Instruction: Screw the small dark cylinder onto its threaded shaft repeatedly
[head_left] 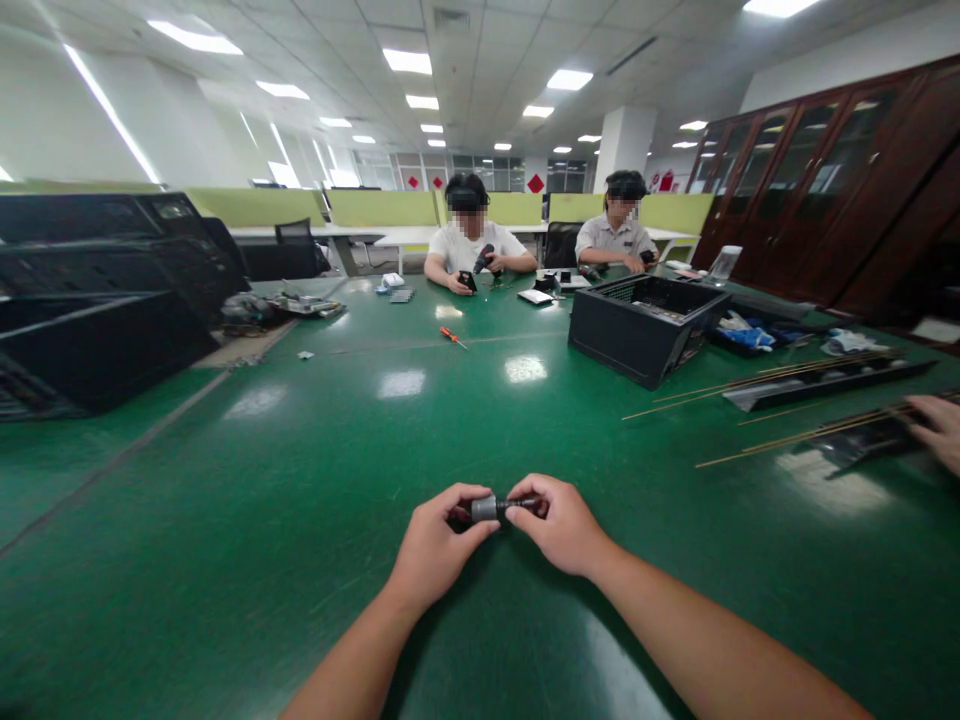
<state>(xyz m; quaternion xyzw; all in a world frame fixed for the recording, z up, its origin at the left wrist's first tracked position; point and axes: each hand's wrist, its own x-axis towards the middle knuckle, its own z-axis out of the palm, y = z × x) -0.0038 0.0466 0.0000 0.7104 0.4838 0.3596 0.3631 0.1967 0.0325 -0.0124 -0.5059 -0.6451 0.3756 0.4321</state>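
Observation:
A small grey metal cylinder (484,508) with a thin dark shaft (513,504) lies between my hands, low over the green table (337,450). My left hand (439,540) is closed round the cylinder, thumb below and fingers above. With thumb and fingers pinched, my right hand (559,520) grips the shaft at its right end. The fingers hide both ends of the part.
An orange screwdriver (450,335) lies farther back. At the right stand a black metal case (630,335), thin rods (772,380) and another person's hand (937,425). Black cases (105,350) fill the left. Two people (472,245) sit across the table.

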